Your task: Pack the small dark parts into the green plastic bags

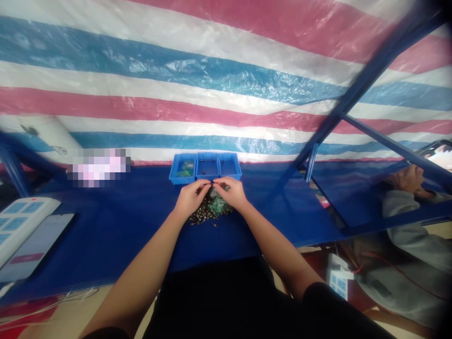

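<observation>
My left hand (192,195) and my right hand (231,192) meet above a pile of small parts. Both have thumb and fingertips pinched together, almost touching each other, around something dark and too small to name. Beneath them lie many small dark and brass-coloured pieces (204,215), perhaps screws, along with clear and green bits (218,203). Just behind stand three joined blue bins. Green pieces fill part of the left bin (181,180); a few tiny dark items are in the middle bin (207,166), and the right bin (230,165) is partly hidden by my right hand.
The blue tabletop (141,235) carries a power strip (21,216) and a phone (37,245) at left. A blue metal frame (326,129) rises at right. Beyond it is a co-worker's hand (406,179) and grey sleeve. Striped plastic sheeting (197,99) hangs behind.
</observation>
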Demonstrator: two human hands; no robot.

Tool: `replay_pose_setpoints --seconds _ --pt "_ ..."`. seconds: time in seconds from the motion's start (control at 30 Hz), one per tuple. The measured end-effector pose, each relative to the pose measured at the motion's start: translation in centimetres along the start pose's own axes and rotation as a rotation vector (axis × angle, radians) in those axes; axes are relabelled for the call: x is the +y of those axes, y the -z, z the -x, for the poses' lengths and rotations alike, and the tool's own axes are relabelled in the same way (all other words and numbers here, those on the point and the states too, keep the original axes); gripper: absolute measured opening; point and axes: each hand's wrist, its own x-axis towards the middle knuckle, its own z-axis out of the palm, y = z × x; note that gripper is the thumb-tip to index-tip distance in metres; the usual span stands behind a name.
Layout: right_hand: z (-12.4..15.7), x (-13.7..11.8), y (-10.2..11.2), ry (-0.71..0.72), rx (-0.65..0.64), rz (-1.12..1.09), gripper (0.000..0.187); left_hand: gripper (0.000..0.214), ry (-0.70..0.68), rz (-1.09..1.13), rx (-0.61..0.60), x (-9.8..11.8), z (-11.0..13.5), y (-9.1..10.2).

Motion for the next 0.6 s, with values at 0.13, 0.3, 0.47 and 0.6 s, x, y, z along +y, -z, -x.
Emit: replay_pose_setpoints --seconds 0.13,0.3,0.47,0.6 --pt "0.03 0.06 -0.02 -0.023 -0.008 0.01 0.02 0.027 0.004 -0.005 -0.024 0.0 0.0 0.07" --pt "0.07 -0.06 -0.01 -0.034 -0.021 0.014 0.019 0.028 0.026 0.007 -0.052 0.13 0.05 0.2" --pt "0.12 0.03 0.01 -0.022 -0.021 -0.007 0.019 0.029 0.036 0.046 -0.031 0.29 0.06 0.05" --pt "0.12 0.11 0.01 -0.007 -0.014 -0.012 0.018 0.031 0.041 0.077 -0.029 0.33 -0.01 -0.09"
